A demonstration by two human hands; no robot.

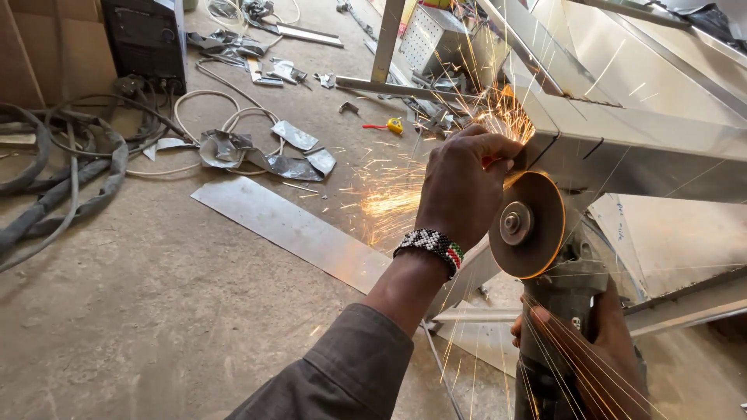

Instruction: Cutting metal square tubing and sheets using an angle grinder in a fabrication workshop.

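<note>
Angle grinder with a grey metal body and a round orange-brown abrasive disc [529,225], held disc-up at the corner of a large folded sheet-metal box of bright galvanised steel [646,132]. Top of the disc meets the box's corner edge; orange sparks [389,194] spray left across the floor and streak down past the tool's body.

Right hand [591,350] is wrapped tight round the grinder's body at lower right, fingers curled on it. Left hand [467,187] is clenched above the disc, gripping something at the grinder's head; what exactly it holds is hidden behind the fingers. A black, white, red and green beaded bracelet [432,247] sits on the left wrist, above a grey-brown sleeve [350,373].

No open containers to be seen; the box's inside is out of sight.

Around: long flat strip of sheet metal [288,229] on the dusty concrete floor [156,311], just left of the left forearm. Crumpled offcuts of shiny sheet metal [264,155] farther back. Thick grey hoses and cables [62,171] coiled at far left, near a black boxy machine [148,39]. Small yellow-and-red tape measure [393,125] lies beyond the sparks.
</note>
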